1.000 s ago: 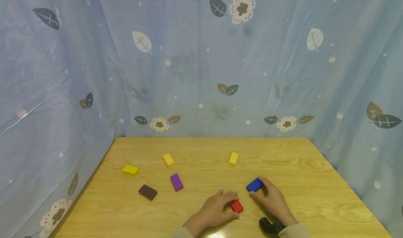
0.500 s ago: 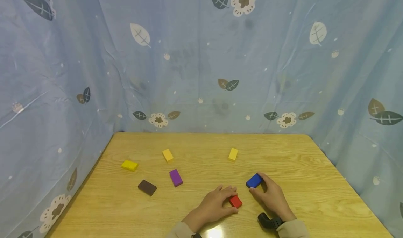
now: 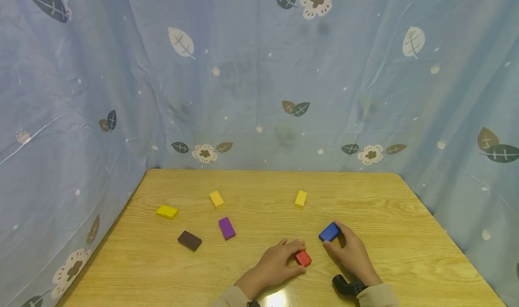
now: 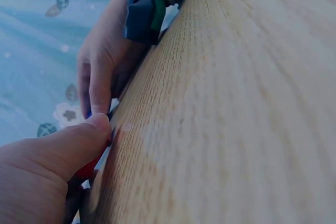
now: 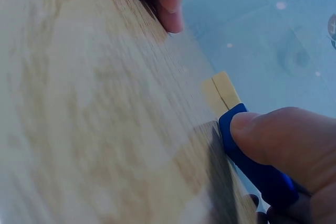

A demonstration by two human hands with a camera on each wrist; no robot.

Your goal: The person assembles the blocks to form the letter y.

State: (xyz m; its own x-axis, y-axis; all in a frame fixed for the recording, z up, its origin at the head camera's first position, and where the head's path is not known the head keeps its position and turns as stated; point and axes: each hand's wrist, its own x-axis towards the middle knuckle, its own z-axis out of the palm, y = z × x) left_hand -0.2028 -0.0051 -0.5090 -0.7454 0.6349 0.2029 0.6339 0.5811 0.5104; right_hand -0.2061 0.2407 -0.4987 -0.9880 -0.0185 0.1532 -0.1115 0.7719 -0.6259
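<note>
My left hand (image 3: 275, 263) grips a small red block (image 3: 303, 258) low over the wooden table, fingers at its far side and thumb at its near side. In the left wrist view the thumb hides most of that red block (image 4: 88, 169). To the right and slightly farther off, my right hand (image 3: 352, 255) pinches a blue block (image 3: 329, 232) between thumb and fingers. The right wrist view shows the thumb pressed against the blue block (image 5: 262, 174), its far fingers mostly hidden. A short gap separates the two blocks.
On the wooden table (image 3: 259, 185) lie a purple block (image 3: 227, 228), a dark brown block (image 3: 189, 240), a bright yellow block (image 3: 167, 212) and two paler yellow blocks, one left (image 3: 216, 199) and one right (image 3: 301, 199). A patterned blue curtain (image 3: 243, 95) hangs around the table.
The head view has tilted slightly downward, so everything appears a little higher. Both hands keep their hold on the red and blue blocks, almost in the same places.
</note>
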